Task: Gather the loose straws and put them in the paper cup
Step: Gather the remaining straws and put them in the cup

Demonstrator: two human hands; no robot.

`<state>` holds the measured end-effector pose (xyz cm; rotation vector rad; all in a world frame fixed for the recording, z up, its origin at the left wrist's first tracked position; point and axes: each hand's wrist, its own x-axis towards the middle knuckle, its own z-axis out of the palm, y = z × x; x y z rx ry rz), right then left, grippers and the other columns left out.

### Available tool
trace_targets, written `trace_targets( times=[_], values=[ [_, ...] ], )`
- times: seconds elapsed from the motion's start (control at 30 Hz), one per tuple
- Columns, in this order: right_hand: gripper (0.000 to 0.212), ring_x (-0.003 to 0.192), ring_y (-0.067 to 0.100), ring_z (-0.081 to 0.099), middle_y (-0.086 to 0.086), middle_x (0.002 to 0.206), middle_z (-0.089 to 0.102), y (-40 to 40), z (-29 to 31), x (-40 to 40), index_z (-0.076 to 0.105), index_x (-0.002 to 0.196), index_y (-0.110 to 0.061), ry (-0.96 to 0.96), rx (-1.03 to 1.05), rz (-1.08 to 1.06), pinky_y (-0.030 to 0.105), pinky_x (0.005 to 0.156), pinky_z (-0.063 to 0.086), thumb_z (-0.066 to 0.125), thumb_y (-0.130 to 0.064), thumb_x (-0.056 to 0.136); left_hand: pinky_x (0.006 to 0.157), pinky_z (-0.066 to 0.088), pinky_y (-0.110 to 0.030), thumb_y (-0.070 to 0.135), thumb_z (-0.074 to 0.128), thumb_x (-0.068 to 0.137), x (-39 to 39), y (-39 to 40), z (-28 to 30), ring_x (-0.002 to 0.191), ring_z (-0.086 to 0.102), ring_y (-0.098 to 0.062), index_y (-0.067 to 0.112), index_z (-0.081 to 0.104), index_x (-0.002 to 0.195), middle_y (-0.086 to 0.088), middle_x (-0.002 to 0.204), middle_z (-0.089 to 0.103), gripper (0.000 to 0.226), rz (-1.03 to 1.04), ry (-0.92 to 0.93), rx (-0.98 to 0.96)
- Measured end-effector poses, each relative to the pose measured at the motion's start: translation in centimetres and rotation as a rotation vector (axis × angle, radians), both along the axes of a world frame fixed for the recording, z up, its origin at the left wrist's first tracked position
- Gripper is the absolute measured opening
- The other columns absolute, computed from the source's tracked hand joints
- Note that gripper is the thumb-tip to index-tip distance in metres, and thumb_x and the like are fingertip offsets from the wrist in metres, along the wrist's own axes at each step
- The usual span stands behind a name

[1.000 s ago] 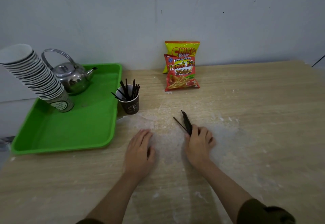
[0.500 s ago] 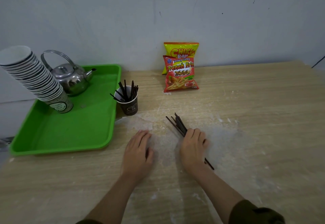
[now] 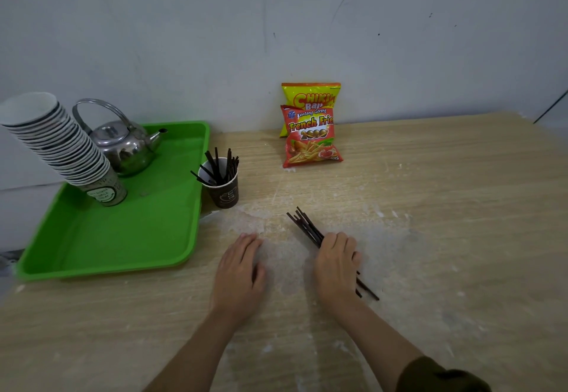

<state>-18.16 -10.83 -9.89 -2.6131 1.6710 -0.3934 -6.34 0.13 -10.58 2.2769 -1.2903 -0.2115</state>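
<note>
Wooden table (image 3: 430,207) against a pale wall (image 3: 215,22), with a tray and snack bags.

A green tray (image 3: 123,247) sits at the table's left, holding a steel kettle (image 3: 123,148) with its handle raised and, in front of it, a tall stack of cups (image 3: 61,145) leaning left. At the back, two snack bags stand against the wall: a red bag (image 3: 310,136) of French fries in front of a yellow bag (image 3: 310,96). White powdery smears (image 3: 384,237) mark the tabletop's middle.
</note>
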Motion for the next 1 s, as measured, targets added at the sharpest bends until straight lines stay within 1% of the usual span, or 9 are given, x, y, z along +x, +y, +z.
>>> trace_targets(
  times=[0.2,0.3,0.37,0.5,0.57,0.67,0.77,0.87,1.0],
  values=[
    [0.009,0.06,0.03,0.056,0.016,0.068,0.058,0.0,-0.2,-0.4,0.055,0.072,-0.002,0.008,-0.018,0.046,0.035,0.048,0.048,0.053,0.004,0.065,0.113,0.026,-0.039,0.037,0.027,0.079,-0.1,0.0,0.3,0.134,0.031,-0.018,0.013,0.046,0.127,-0.004,0.14,0.045,0.057,0.011,0.052,-0.007],
    [0.025,0.057,0.027,0.054,0.012,0.064,0.056,-0.1,-0.5,-0.6,0.053,0.07,-0.005,0.012,-0.033,0.088,0.033,0.046,0.045,0.029,0.0,0.073,0.112,0.028,-0.043,0.035,0.032,0.076,-0.5,-0.2,0.3,0.134,0.032,-0.02,0.011,0.05,0.122,-0.005,0.138,0.046,0.055,0.05,0.134,-0.024],
    [0.03,0.056,0.026,0.054,0.011,0.063,0.056,0.0,-0.3,-0.7,0.052,0.07,-0.006,-0.003,-0.019,0.101,0.033,0.045,0.045,0.023,-0.002,0.072,0.11,0.03,-0.042,0.025,0.042,0.074,-1.1,-0.4,0.7,0.13,0.037,-0.023,0.01,0.053,0.117,-0.006,0.131,0.051,0.046,0.078,0.195,-0.065],
    [0.031,0.054,0.026,0.054,0.011,0.062,0.057,0.0,0.2,-0.2,0.055,0.068,-0.006,-0.008,0.034,0.141,0.031,0.045,0.045,0.025,-0.001,0.068,0.093,0.033,-0.012,0.0,0.052,0.077,-2.7,-1.0,2.0,0.113,0.046,-0.011,0.013,0.052,0.115,0.001,0.118,0.051,0.04,0.108,0.392,-0.199],
    [0.023,0.055,0.026,0.051,0.014,0.069,0.059,-0.1,0.5,0.4,0.056,0.073,-0.004,-0.046,0.127,0.164,0.033,0.047,0.044,0.037,0.009,0.07,0.081,0.04,-0.005,-0.004,0.052,0.08,-3.2,-1.5,2.6,0.1,0.054,-0.005,0.015,0.053,0.114,0.002,0.113,0.055,0.038,0.147,0.535,-0.261],
    [0.023,0.06,0.022,0.037,0.018,0.089,0.053,-0.7,1.2,1.3,0.051,0.092,0.003,-0.177,0.23,0.259,0.033,0.054,0.033,0.057,0.015,0.073,0.078,0.049,-0.02,-0.001,0.051,0.085,-3.5,-2.5,3.4,0.092,0.06,-0.011,0.019,0.056,0.107,-0.001,0.103,0.063,0.03,0.216,0.861,-0.264],
    [0.019,0.078,0.021,0.044,0.009,0.103,0.043,-1.5,3.1,2.3,0.042,0.107,-0.001,-0.433,0.522,0.316,0.029,0.062,0.038,0.043,0.003,0.089,0.075,0.049,-0.023,-0.01,0.04,0.084,-3.3,-3.0,4.1,0.092,0.06,-0.019,0.009,0.055,0.109,-0.006,0.097,0.064,0.035,0.219,1.117,-0.243],
    [0.024,0.081,0.005,0.05,-0.004,0.091,0.051,-2.0,4.8,3.0,0.038,0.118,-0.008,-0.749,0.647,0.315,0.009,0.065,0.042,0.035,-0.004,0.095,0.08,0.047,-0.024,-0.013,0.037,0.081,-2.5,-2.9,4.3,0.095,0.06,-0.017,0.009,0.058,0.108,-0.003,0.097,0.065,0.041,0.18,1.083,-0.211],
    [0.021,0.067,-0.001,0.047,-0.007,0.079,0.047,-1.8,5.5,3.3,0.039,0.115,-0.01,-0.974,0.534,0.39,0.012,0.064,0.041,0.036,-0.008,0.094,0.068,0.048,-0.01,-0.015,0.036,0.082,-1.1,-2.9,5.2,0.085,0.059,-0.015,0.006,0.059,0.104,-0.004,0.093,0.064,0.038,0.231,1.046,-0.342]
  ],
)
